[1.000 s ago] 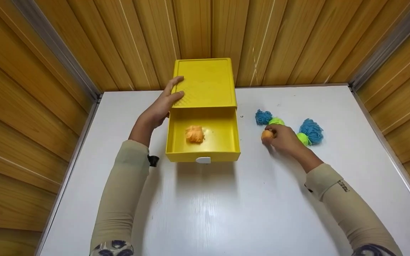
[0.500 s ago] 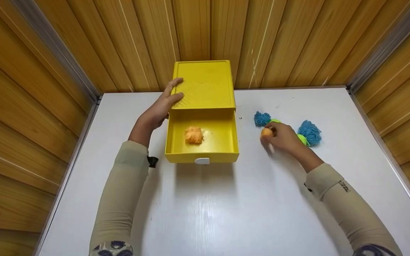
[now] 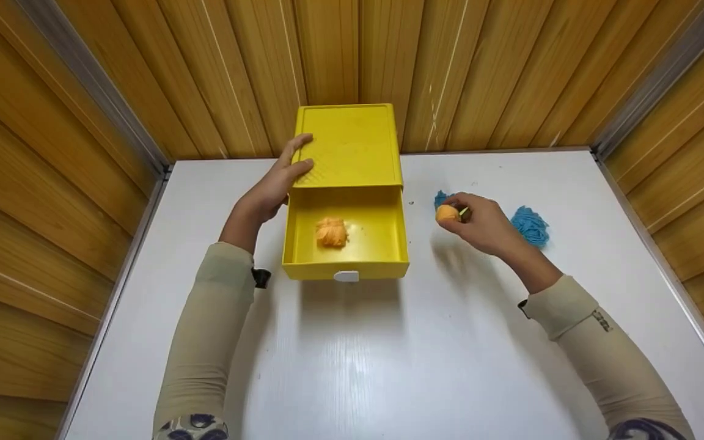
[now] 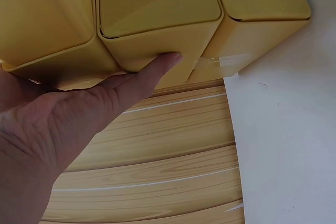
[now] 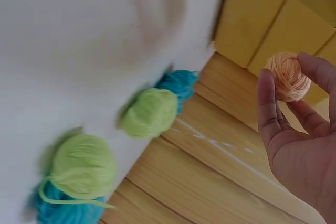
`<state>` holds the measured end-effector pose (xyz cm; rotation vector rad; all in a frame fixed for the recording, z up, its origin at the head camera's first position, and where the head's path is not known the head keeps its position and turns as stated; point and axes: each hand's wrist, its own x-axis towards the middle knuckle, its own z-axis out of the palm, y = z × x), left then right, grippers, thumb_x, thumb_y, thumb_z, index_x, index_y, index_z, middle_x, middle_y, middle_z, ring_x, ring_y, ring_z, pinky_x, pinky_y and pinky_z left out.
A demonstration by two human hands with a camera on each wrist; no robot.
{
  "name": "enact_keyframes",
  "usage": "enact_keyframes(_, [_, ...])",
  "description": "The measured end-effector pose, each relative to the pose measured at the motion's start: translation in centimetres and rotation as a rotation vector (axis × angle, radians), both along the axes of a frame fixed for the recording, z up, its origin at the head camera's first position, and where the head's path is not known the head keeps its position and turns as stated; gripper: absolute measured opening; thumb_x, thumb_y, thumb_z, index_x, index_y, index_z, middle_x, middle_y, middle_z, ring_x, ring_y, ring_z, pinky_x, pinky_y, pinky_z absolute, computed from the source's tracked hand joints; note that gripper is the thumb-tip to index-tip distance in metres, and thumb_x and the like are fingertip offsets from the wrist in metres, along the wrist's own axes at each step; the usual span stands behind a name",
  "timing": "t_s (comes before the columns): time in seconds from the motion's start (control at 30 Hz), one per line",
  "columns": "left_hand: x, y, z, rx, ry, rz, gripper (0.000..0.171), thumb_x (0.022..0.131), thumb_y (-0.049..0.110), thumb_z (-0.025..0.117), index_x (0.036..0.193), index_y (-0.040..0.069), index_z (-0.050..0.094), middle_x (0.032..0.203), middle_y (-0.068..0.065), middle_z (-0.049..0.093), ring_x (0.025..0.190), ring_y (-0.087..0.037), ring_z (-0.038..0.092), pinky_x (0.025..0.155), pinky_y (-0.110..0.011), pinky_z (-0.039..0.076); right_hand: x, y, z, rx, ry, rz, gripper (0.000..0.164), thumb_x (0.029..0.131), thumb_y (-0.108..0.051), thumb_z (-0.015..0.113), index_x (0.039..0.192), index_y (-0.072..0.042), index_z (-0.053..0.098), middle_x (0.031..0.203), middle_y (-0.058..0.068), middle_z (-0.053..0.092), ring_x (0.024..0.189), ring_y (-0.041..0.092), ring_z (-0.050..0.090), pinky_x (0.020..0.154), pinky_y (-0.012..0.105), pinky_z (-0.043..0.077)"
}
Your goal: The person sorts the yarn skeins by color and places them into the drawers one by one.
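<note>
A yellow box (image 3: pixel 352 143) stands at the back of the white table, its drawer (image 3: pixel 382 247) pulled out towards me. One ball of orange yarn (image 3: pixel 332 232) lies inside the drawer. Against the box's left side is my left hand (image 3: pixel 272 180), two digits reaching onto its top; in the left wrist view a straight finger lies along the wall. My right hand (image 3: pixel 485 226) pinches a second orange yarn ball (image 5: pixel 287 77) between thumb and fingertips, above the table to the right of the drawer. Below and behind it, blue yarn (image 3: pixel 441 198) is partly hidden.
In the right wrist view two light-green yarn balls (image 5: pixel 84 163) lie on the table, each beside a blue one (image 5: pixel 178 85). The right-hand blue yarn ball (image 3: pixel 530 226) shows past my wrist. Wood-patterned panels (image 3: pixel 480 73) rise behind the table and at both sides.
My right hand has lifted the orange yarn ball off the table and shifted it slightly left and away from me. The left hand stays on the box.
</note>
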<state>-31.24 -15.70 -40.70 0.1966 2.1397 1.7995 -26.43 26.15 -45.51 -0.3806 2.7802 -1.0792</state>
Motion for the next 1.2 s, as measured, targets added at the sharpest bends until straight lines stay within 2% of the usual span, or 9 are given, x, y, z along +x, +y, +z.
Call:
enact_keyframes(0.2, [0.0,0.1,0.0,-0.009,0.004,0.0,0.056,0.111,0.044,0.046,0.162,0.051,0.022,0.177,-0.004,0.011,0.146,-0.034,0.048,0.11,-0.06,0.05,1.4,-1.1,2.3,-0.042,0.008,0.004,0.045,0.101,-0.038,0.073,0.139,-0.013,0.065,0.122,0.013,0.072,0.098,0.028,0.064,0.079,0.032,0.055])
enact_keyframes(0.4, [0.1,0.1,0.2,-0.002,-0.002,0.0,0.056,0.111,0.043,0.046,0.162,0.051,0.023,0.175,-0.005,0.016,0.143,-0.034,0.052,0.109,-0.057,0.052,3.3,-2.7,4.8,-0.104,0.013,0.024,0.046,0.099,-0.046,0.075,0.135,-0.019,0.068,0.119,0.007,0.072,0.097,0.025,0.065,0.081,0.028,0.056])
enact_keyframes(0.63, [0.1,0.0,0.3,0.002,0.002,-0.004,0.056,0.111,0.043,0.046,0.162,0.05,0.023,0.175,-0.005,0.015,0.143,-0.034,0.052,0.109,-0.058,0.052,5.3,-4.6,7.2,-0.126,0.093,0.077,0.043,0.099,-0.041,0.077,0.135,-0.02,0.068,0.122,0.002,0.073,0.097,0.023,0.065,0.083,0.023,0.056])
enact_keyframes(0.93, [-0.1,0.0,0.3,-0.015,-0.002,0.002,0.056,0.111,0.044,0.046,0.16,0.053,0.022,0.178,-0.003,0.009,0.147,-0.035,0.048,0.112,-0.061,0.049,6.6,-5.9,8.0,-0.172,0.206,0.165,0.04,0.099,-0.031,0.078,0.135,-0.017,0.069,0.124,0.0,0.074,0.096,0.017,0.067,0.083,0.017,0.055])
enact_keyframes(1.2, [0.0,0.2,0.2,-0.011,-0.008,0.004,0.056,0.111,0.044,0.046,0.161,0.053,0.022,0.178,-0.004,0.008,0.145,-0.035,0.051,0.112,-0.06,0.05,6.5,-7.4,8.0,-0.153,0.262,0.239,0.039,0.096,-0.029,0.081,0.132,-0.016,0.072,0.12,0.001,0.075,0.098,0.014,0.065,0.078,0.023,0.053])
